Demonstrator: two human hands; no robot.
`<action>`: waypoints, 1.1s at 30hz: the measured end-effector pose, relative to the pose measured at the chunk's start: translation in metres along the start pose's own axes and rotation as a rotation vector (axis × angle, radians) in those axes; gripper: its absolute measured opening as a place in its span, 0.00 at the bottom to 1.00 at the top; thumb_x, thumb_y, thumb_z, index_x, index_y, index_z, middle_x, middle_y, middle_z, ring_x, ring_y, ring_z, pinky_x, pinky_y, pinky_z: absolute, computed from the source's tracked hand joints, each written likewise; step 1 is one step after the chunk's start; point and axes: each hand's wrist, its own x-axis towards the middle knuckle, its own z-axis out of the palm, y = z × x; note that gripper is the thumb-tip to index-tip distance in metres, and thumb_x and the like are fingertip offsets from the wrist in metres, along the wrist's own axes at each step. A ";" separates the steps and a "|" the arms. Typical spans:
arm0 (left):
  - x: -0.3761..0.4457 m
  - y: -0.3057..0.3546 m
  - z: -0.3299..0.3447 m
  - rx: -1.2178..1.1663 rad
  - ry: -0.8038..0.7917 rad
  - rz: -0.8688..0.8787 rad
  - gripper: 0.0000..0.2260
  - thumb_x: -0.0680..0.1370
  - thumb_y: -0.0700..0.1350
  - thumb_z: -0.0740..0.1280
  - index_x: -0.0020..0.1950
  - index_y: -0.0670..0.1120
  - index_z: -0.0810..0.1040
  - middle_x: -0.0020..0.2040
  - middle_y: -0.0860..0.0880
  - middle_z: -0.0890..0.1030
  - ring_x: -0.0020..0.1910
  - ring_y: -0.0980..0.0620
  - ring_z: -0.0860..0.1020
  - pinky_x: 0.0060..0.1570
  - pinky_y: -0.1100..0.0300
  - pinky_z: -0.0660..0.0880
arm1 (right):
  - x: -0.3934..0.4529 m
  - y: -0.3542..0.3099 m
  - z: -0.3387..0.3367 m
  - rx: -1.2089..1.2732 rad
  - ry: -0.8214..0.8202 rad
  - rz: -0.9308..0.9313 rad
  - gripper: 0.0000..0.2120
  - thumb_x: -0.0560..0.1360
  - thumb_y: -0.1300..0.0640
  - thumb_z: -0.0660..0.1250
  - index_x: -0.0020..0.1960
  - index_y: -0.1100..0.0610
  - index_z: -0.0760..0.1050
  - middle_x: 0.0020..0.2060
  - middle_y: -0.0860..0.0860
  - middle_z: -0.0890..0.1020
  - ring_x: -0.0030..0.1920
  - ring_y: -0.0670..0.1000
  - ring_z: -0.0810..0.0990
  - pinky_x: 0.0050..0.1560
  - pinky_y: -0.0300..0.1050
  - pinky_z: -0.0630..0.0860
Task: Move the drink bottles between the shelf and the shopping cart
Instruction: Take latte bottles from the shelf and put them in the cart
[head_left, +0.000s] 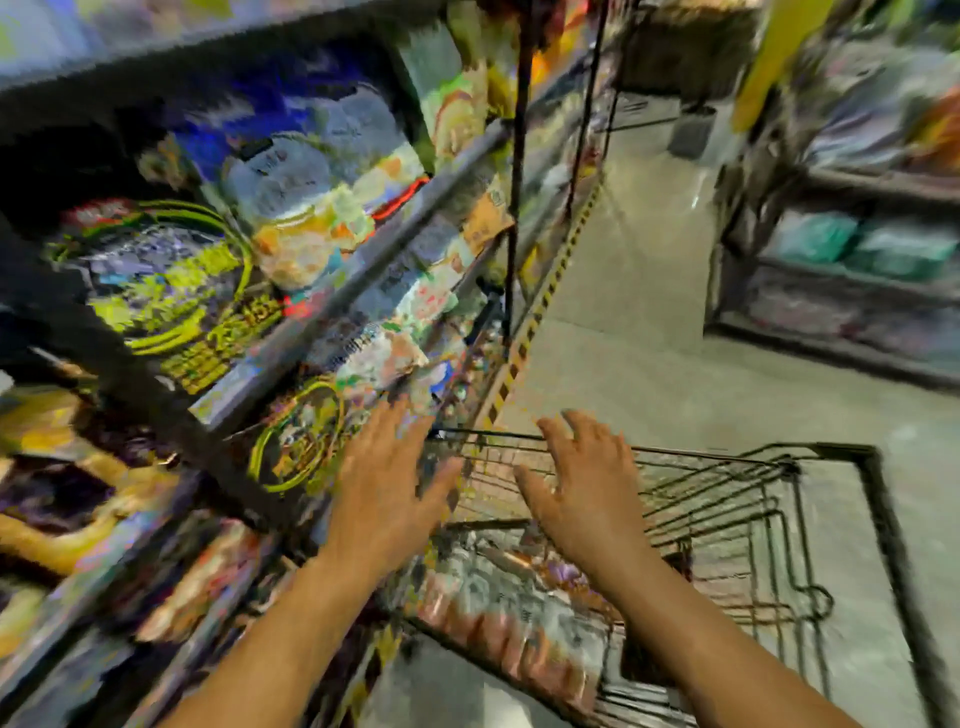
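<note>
Head view, heavy blur: left hand & right hand both spread flat, holding nothing, over the shopping cart. Packaged goods in cart; bottles not discernible on shelf either. Progress: can't judge.

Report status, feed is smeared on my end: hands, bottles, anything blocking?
Left hand and right hand open, fingers spread, holding nothing. Both over shopping cart. Bottles unreadable in blur. Shelf close on left; no clear obstruction.

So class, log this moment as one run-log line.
left hand: open, empty | right hand: open, empty | shopping cart: below hands | shelf: left | view: blurred
</note>
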 end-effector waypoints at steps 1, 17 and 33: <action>0.007 0.009 0.020 -0.006 -0.028 0.001 0.33 0.80 0.68 0.54 0.75 0.48 0.73 0.78 0.42 0.69 0.79 0.42 0.64 0.76 0.43 0.64 | 0.003 0.022 0.009 -0.018 -0.024 0.029 0.34 0.79 0.31 0.55 0.78 0.48 0.70 0.78 0.55 0.70 0.76 0.61 0.68 0.78 0.64 0.62; 0.037 -0.039 0.286 -0.063 -0.733 -0.428 0.33 0.81 0.66 0.62 0.79 0.47 0.67 0.76 0.39 0.70 0.74 0.37 0.69 0.70 0.44 0.69 | -0.033 0.168 0.207 0.143 -0.491 0.612 0.30 0.80 0.37 0.63 0.76 0.52 0.67 0.71 0.57 0.74 0.67 0.62 0.75 0.62 0.60 0.78; 0.034 -0.153 0.449 -0.034 -0.960 -0.778 0.37 0.73 0.47 0.75 0.78 0.42 0.63 0.68 0.38 0.78 0.63 0.35 0.78 0.55 0.48 0.78 | -0.067 0.151 0.426 0.474 -0.836 1.185 0.41 0.65 0.39 0.72 0.69 0.63 0.69 0.52 0.57 0.87 0.53 0.60 0.86 0.54 0.55 0.84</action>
